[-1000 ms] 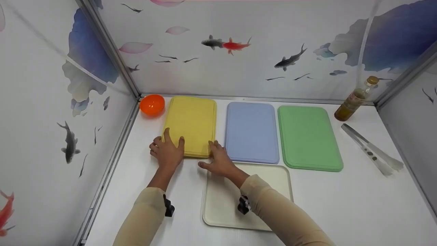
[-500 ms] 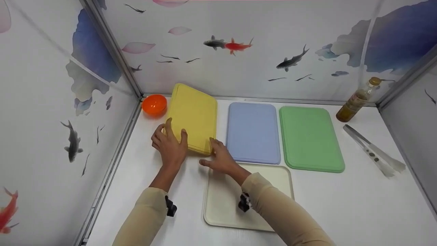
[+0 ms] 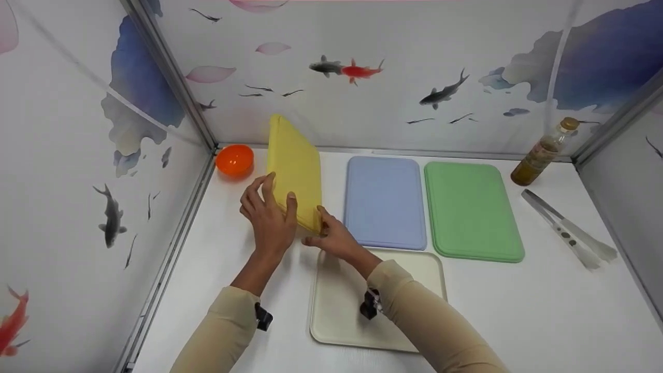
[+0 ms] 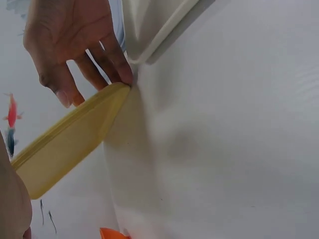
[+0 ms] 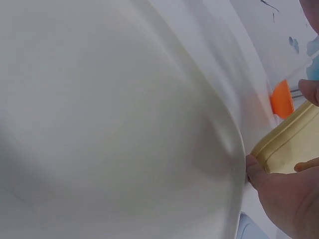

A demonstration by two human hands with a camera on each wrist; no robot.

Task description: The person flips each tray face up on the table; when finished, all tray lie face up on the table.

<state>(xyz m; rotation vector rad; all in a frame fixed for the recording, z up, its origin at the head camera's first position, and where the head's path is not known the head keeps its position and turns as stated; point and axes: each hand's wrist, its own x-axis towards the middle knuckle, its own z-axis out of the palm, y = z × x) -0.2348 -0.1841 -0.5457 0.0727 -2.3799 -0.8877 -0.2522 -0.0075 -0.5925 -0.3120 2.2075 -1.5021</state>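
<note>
A yellow cutting board stands tilted on its right long side, its left side lifted off the white table. My left hand grips the raised left edge, thumb against the upper face and fingers at the edge. At the near right corner, the fingertips of my right hand touch the edge, while the thumb stays apart from the fingers. In the left wrist view the right hand shows its palm, fairly straight fingers meeting the end of the yellow board. The right wrist view shows the board's grooved rim.
A blue cutting board and a green one lie flat to the right. A cream tray sits under the right forearm. An orange bowl is at the back left; a bottle and metal tongs are far right.
The yellow cutting board has gone from lying flat to steeply tilted, its left edge rising. My left hand has lifted and moved right with that edge; the right hand has barely moved.
</note>
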